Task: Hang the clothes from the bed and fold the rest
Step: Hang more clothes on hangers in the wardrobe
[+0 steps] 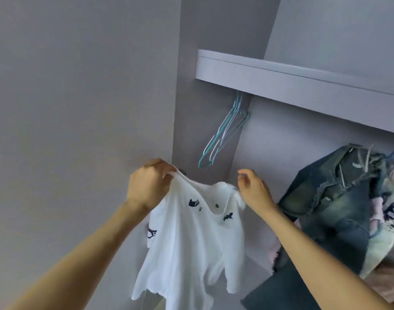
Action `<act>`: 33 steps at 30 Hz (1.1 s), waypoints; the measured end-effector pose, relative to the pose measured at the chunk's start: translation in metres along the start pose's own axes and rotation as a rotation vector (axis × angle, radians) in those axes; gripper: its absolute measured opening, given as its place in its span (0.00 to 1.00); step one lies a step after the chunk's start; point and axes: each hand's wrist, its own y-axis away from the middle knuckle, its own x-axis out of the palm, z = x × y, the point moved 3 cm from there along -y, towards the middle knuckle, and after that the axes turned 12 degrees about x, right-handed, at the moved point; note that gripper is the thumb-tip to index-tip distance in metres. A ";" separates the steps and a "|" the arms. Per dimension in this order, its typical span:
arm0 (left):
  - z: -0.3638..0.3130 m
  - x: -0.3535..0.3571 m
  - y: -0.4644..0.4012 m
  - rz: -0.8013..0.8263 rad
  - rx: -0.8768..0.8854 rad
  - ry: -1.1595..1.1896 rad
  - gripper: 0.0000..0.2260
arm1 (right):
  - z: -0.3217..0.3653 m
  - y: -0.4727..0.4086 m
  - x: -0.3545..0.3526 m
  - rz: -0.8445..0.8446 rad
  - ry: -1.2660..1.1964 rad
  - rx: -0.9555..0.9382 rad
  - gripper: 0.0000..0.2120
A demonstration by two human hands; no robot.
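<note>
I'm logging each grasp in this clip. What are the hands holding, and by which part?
The left hand grips the white printed shirt at one shoulder edge. The right hand is at its other shoulder; its grip cannot be told.

Pale grey walls (80,86); grey shelf (281,79) overhead in wardrobe recess; soft, even light.

Rail hidden behind shelf (281,77) — denim garment (334,211) cropped right.
</note>
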 end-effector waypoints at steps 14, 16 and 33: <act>-0.001 -0.019 -0.017 -0.102 0.115 -0.149 0.15 | 0.046 -0.109 0.080 0.217 -0.766 0.516 0.12; -0.001 -0.018 -0.016 -0.099 0.107 -0.149 0.15 | 0.043 -0.106 0.075 0.149 -0.726 0.462 0.13; -0.023 0.035 0.034 0.140 -0.078 0.249 0.10 | -0.070 0.098 0.039 0.015 -0.546 0.187 0.07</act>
